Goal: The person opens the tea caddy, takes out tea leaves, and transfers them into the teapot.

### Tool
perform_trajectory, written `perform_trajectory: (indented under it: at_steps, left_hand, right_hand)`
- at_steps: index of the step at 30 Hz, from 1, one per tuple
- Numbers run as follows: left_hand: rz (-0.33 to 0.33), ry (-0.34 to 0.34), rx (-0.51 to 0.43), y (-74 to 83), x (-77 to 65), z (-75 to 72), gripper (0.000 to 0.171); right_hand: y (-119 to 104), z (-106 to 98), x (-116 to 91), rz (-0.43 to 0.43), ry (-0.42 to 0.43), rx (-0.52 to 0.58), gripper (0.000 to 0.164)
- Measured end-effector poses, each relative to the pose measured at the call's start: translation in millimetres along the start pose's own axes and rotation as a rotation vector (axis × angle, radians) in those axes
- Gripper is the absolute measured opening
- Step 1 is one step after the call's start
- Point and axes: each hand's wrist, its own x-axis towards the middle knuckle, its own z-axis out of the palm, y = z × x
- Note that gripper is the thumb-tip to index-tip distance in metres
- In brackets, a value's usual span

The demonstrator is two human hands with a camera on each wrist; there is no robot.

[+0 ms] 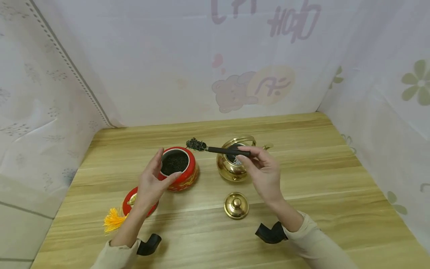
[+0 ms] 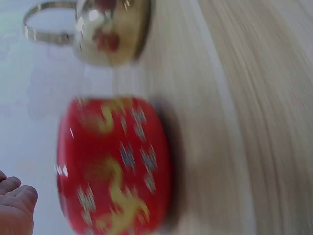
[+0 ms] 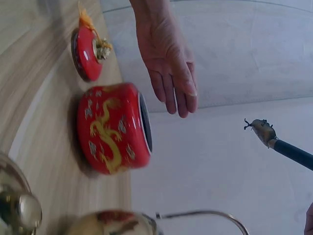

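My right hand (image 1: 266, 175) pinches the black handle (image 1: 220, 150) of a scoop between thumb and fingers. Dark tea leaves (image 1: 196, 144) are heaped on the scoop's bowl, raised between a red jar (image 1: 185, 183) and a gold teapot (image 1: 231, 174). The jar, decorated with yellow dragons, stands uncovered and holds dark tea leaves (image 1: 174, 162). Fingers extended and thumb apart, my left hand (image 1: 151, 184) hovers by the jar's rim; the right wrist view shows this left hand (image 3: 171, 68) above the jar. Inside the lidless teapot, dark matter and a whitish patch show partly behind the scoop.
The teapot's gold lid (image 1: 236, 205) lies in front of it. At left, a red jar lid (image 1: 129, 200) with a yellow tassel (image 1: 114, 220) is partly hidden by my left arm. Printed cloth (image 1: 161, 74) rises behind the wooden table (image 1: 195, 239). Black wrist mounts (image 1: 270, 233) stick out by both sleeves.
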Motion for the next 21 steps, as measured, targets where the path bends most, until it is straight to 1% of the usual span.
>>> perform_trajectory:
  at_steps: [1,5,8,11,15,17,21]
  left_hand:
    - [0.012,-0.017,-0.017,2.3,0.9,4.8,0.084]
    - [0.041,-0.085,0.005,10.1,5.3,25.6,0.083]
    - [0.042,-0.13,0.01,12.7,9.3,42.3,0.084]
    - [0.032,-0.175,-0.009,11.9,14.0,59.2,0.085]
    - [0.011,-0.216,-0.04,8.5,21.9,79.6,0.087]
    - [0.001,-0.227,-0.047,7.6,26.0,87.9,0.088]
    - [0.006,-0.248,-0.033,6.0,33.5,101.6,0.09]
  right_hand:
    - [-1.5,-5.9,-0.4,-0.008,0.011,0.005,0.019]
    - [-7.2,-27.8,-2.2,-0.058,0.054,0.023,0.018]
    - [-10.7,-42.2,-4.4,-0.095,0.075,0.01,0.018]
    - [-13.1,-55.3,-8.0,-0.107,0.085,-0.021,0.018]
    - [-14.4,-70.9,-13.5,-0.112,0.095,-0.026,0.02]
    - [-14.6,-77.7,-16.2,-0.112,0.1,-0.018,0.021]
    - [-14.5,-88.6,-20.5,-0.112,0.11,-0.022,0.02]
